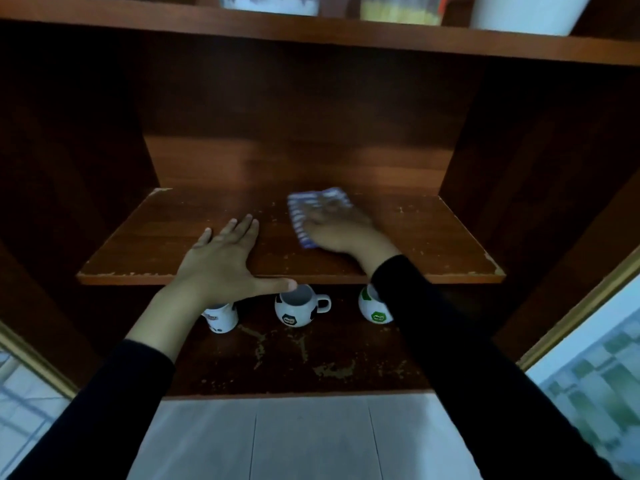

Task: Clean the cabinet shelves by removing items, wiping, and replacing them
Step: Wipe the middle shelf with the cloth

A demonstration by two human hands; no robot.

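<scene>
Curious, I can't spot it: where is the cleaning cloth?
In the head view, the blue cloth lies on the middle shelf, right of centre, under the right hand.

Shelf [433, 237] open at both ends; mugs [301, 311] below.

Middle shelf [433, 237], brown wood, front edge chipped.
- Left hand [221, 261]: flat, palm down at the front edge, thumb over the lip.
- Right hand [341, 232]: blurred, lying on a blue-and-white cloth [301, 209] on the same shelf.

Lower shelf [311, 362], worn.
- White mug [221, 318]
- Football-patterned mug [298, 311]
- Green-patched mug [372, 311], partly behind a black sleeve [450, 341]
</scene>
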